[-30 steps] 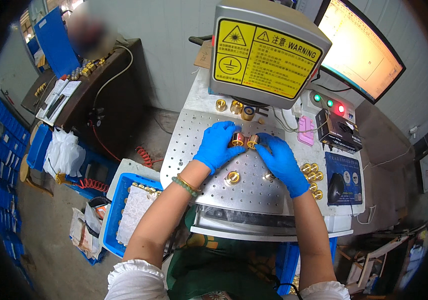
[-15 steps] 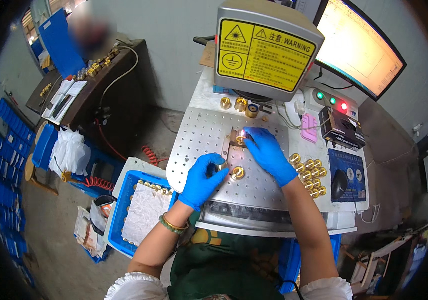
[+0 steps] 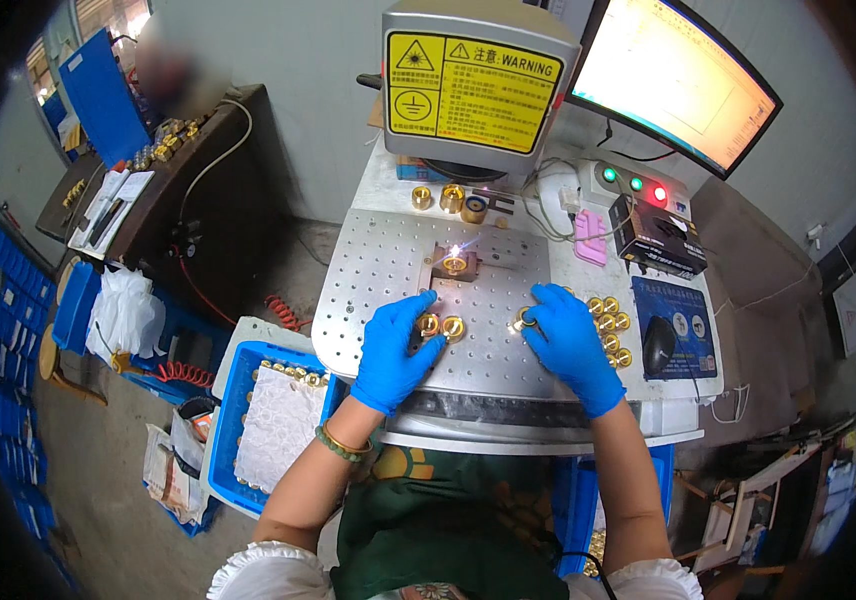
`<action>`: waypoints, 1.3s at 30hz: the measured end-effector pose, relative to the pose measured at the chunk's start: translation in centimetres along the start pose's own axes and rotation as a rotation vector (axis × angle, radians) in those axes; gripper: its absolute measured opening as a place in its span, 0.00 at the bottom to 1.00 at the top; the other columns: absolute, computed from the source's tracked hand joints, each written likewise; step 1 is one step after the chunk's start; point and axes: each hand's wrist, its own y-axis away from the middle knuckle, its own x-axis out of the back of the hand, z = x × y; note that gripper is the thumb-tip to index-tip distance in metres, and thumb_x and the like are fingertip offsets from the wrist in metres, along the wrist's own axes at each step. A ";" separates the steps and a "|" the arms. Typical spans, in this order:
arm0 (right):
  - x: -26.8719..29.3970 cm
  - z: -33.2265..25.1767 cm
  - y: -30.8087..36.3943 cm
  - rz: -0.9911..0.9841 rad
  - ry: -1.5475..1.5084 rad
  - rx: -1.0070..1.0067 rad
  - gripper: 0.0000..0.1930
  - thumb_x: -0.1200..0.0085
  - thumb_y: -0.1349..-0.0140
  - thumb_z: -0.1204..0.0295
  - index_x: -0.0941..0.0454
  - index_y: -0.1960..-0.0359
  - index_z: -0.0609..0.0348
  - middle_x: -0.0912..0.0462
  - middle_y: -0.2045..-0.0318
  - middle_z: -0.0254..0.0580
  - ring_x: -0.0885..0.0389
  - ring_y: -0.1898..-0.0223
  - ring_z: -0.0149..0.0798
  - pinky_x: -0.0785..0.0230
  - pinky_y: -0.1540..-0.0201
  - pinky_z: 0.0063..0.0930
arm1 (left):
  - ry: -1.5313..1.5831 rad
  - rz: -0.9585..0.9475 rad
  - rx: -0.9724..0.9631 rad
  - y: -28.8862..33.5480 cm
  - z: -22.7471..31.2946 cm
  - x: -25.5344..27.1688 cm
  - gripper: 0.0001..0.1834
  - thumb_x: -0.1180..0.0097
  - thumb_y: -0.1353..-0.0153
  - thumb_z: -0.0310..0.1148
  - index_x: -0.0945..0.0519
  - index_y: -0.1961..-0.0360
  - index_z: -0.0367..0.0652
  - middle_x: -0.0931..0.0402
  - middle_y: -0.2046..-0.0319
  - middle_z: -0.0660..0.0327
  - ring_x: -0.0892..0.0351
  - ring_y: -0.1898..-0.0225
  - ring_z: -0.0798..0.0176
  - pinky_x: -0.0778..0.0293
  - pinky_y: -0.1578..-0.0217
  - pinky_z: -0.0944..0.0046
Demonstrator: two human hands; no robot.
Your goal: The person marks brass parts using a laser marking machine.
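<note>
My left hand (image 3: 394, 352), in a blue glove, has thumb and fingers curled round a brass fitting (image 3: 429, 325) on the perforated metal plate (image 3: 368, 270). Beside it, nearly touching, stands a second brass fitting (image 3: 452, 328). My right hand (image 3: 576, 348), also gloved in blue, pinches another brass fitting (image 3: 521, 319) low over the plate's right side. Beyond both hands a brass fitting (image 3: 456, 264) sits in a small metal holding block (image 3: 441, 259). A bright white-violet spark glows at its top.
A laser marking head (image 3: 468, 85) overhangs the plate's far end. Several brass fittings (image 3: 609, 322) stand in rows at right, near a black mouse (image 3: 659, 345). Three more line the back, including a brass ring (image 3: 421, 197). A blue crate (image 3: 231, 440) sits at lower left.
My right hand has left the holding block and moved right and nearer, where it grips a fitting. A spark has appeared on the fitting in the block. The whole view has shifted slightly.
</note>
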 end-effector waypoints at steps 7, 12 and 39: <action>-0.5 -2.2 -0.8 -0.027 -0.546 -0.060 0.11 0.40 0.44 0.71 0.21 0.61 0.61 0.24 0.47 0.49 0.26 0.46 0.48 0.35 0.43 0.38 | 0.225 -0.115 -0.010 -0.4 3.6 -0.5 0.30 0.35 0.46 0.32 0.30 0.41 0.45 0.30 0.46 0.55 0.29 0.49 0.53 0.31 0.49 0.58; 0.1 -4.6 -2.6 -0.071 -0.966 -0.167 0.14 0.41 0.43 0.73 0.22 0.55 0.61 0.22 0.48 0.46 0.23 0.47 0.42 0.34 0.44 0.34 | 0.617 -0.121 0.173 -1.5 4.5 -1.3 0.27 0.39 0.42 0.27 0.30 0.40 0.43 0.27 0.53 0.61 0.26 0.58 0.68 0.29 0.58 0.71; -1.8 -2.3 -5.3 0.037 -0.622 -0.253 0.17 0.48 0.37 0.73 0.28 0.47 0.65 0.21 0.53 0.52 0.21 0.51 0.42 0.31 0.48 0.32 | 0.548 -0.071 0.453 -5.2 -2.4 -0.2 0.25 0.42 0.39 0.32 0.29 0.41 0.40 0.27 0.48 0.58 0.28 0.51 0.66 0.29 0.50 0.66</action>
